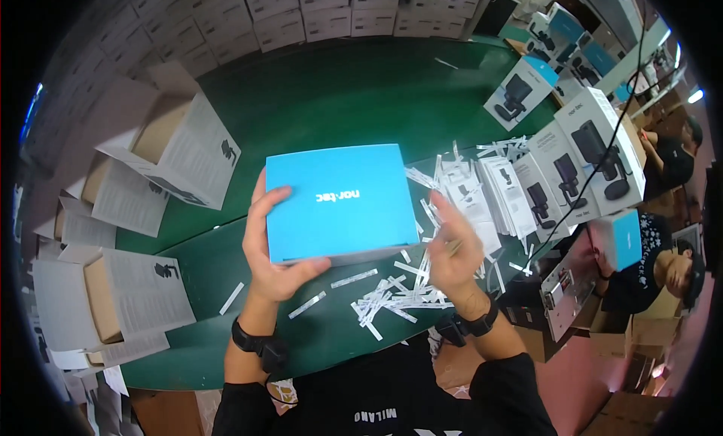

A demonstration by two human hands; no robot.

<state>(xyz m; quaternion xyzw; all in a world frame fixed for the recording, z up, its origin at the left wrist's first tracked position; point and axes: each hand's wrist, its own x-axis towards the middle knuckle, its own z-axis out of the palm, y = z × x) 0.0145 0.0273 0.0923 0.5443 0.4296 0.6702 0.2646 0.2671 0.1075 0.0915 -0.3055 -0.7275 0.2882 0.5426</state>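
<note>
A closed box with a bright blue top is raised over the green table in front of me. My left hand grips its left end, the thumb along the near edge and the fingers up the left side. Just off the box's right side is my right hand, slightly blurred. Its index finger points up and the others look curled; whether something small is between them I cannot make out. Below lie many loose white printed strips. A stack of white leaflets sits beyond my right hand.
Open white cartons line the left side of the green table. Packed microphone boxes stand at the right, another box at the far right. Stacked cartons wall the back. Two people work at the right; a dark cable hangs there.
</note>
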